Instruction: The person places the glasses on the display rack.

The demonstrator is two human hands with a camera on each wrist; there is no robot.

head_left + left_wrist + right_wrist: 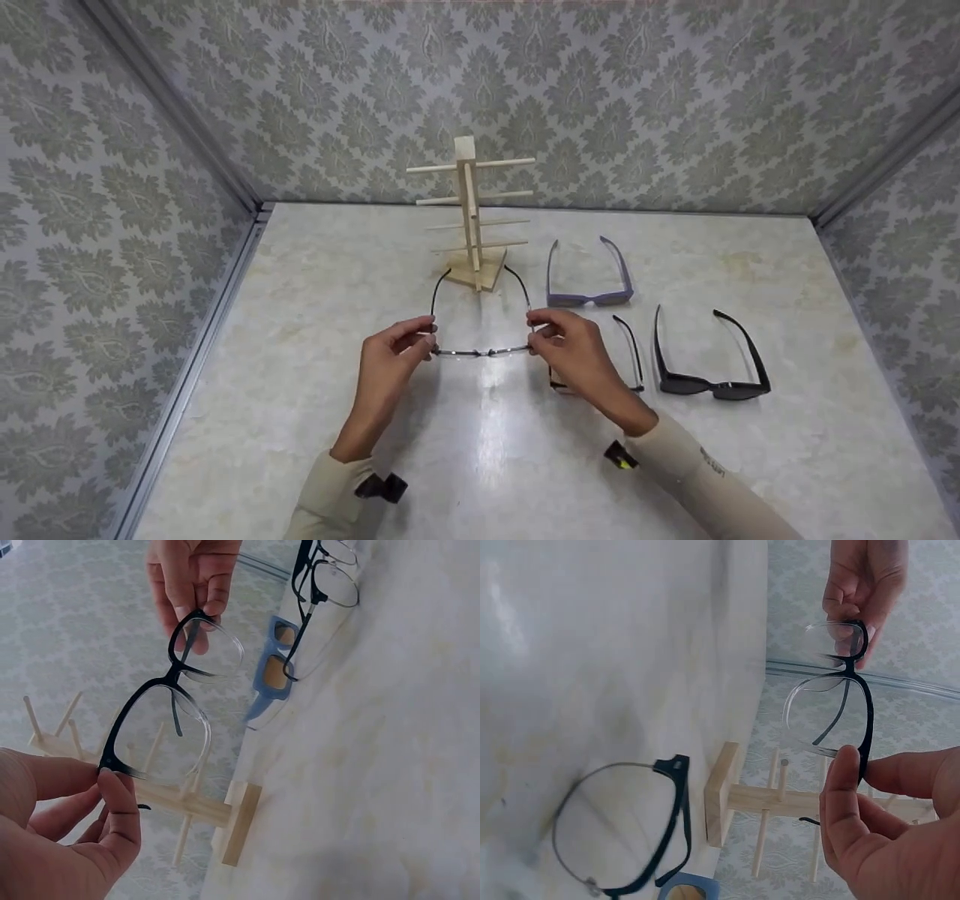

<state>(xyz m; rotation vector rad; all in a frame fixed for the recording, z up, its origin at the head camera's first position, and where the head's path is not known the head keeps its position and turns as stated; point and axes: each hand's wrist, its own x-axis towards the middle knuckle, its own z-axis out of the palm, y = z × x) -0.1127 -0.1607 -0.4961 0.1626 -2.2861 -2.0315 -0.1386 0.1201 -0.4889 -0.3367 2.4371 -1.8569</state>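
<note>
Between both hands hangs a pair of black-topped, clear-rimmed eyeglasses [174, 675], unfolded, with its temples pointing toward the wooden rack. My left hand [393, 355] pinches one hinge corner between thumb and fingers. At the opposite corner my right hand [571, 346] pinches the frame the same way. Just past the temple tips stands the wooden eyeglass rack [466, 202], an upright post with several pegs on a flat base. In the right wrist view the held eyeglasses [853, 675] appear raised above the tabletop.
Right of the rack lie blue-purple sunglasses [589, 300]. Black half-rim eyeglasses [636, 349] sit partly hidden under my right hand. Farther right rest black sunglasses [712, 387]. A patterned wall [480, 82] rises behind the marbled white table [315, 285].
</note>
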